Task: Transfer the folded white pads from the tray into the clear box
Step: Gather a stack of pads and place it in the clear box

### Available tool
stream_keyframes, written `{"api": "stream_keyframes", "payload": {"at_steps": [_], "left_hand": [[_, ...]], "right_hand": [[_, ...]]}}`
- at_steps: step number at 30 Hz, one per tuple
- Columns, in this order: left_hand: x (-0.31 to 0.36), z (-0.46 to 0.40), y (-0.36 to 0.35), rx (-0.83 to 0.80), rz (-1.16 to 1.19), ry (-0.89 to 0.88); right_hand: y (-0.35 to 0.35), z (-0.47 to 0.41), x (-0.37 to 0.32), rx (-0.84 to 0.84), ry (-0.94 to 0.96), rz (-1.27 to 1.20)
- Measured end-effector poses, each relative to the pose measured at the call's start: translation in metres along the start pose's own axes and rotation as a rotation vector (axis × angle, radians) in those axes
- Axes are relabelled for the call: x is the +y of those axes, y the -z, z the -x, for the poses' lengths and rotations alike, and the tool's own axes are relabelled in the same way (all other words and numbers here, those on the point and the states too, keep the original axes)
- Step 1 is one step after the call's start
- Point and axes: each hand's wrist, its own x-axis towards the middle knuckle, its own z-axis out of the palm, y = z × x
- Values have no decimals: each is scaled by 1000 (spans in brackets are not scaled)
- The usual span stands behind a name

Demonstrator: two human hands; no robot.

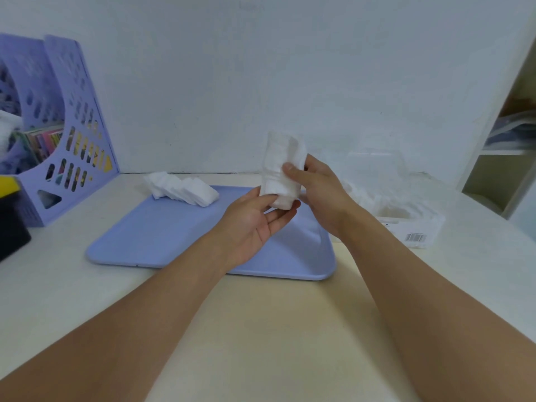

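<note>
Hands met at the centre of the frame around one white pad [280, 169], which stood upright above the far right part of the blue tray [162, 227]. The right hand [322, 195] gripped the pad from the right side, its thumb [293, 172] pressed flat across the front of the pad and its other fingers curled out of sight behind it. The left hand [252, 221] lay palm up below, fingers loosely spread rather than clenched, with the fingertips [275, 198] cupping the pad's lower end and the thumb touching its left edge.

More folded pads [182, 190] lay in a leaning row at the tray's far left corner, left of centre in the frame, some of them overhanging the rim onto the pale table [261, 329]. The clear box [406, 210] sat on the table just right of the tray, at centre right, with white pads [365, 198] showing dimly inside and a barcode label [416, 237] on its near side.

A lilac file holder [69, 134] stood at the upper left, and an open shelf unit [504, 169] at the right edge.
</note>
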Motion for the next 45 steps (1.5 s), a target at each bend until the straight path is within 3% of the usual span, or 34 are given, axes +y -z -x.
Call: {"api": "stream_keyframes", "payload": {"at_steps": [5, 14, 17, 20, 22, 28, 36, 42, 45], "left_hand": [[0, -3, 3, 9, 13, -11], [4, 0, 1, -15, 129, 8], [0, -4, 3, 73, 64, -18], [-4, -8, 7, 173, 4, -43], [-4, -10, 9, 213, -8, -67], [-2, -10, 10, 146, -71, -98], [3, -10, 10, 203, 191, -40], [5, -8, 9, 157, 125, -54], [4, -10, 12, 163, 98, -46]], "right_hand": [[-2, 0, 1, 1, -85, -152], [-5, 2, 4, 6, -116, -165], [-9, 3, 3, 19, -102, -180], [-6, 0, -6, 152, -19, -210], [-1, 0, -15, 194, 8, -157], [-5, 10, -15, -127, -179, 112], [-5, 5, -7, -37, -234, 95], [-10, 4, -2, -29, -246, 165], [-11, 4, -1, 13, -160, 292]]}}
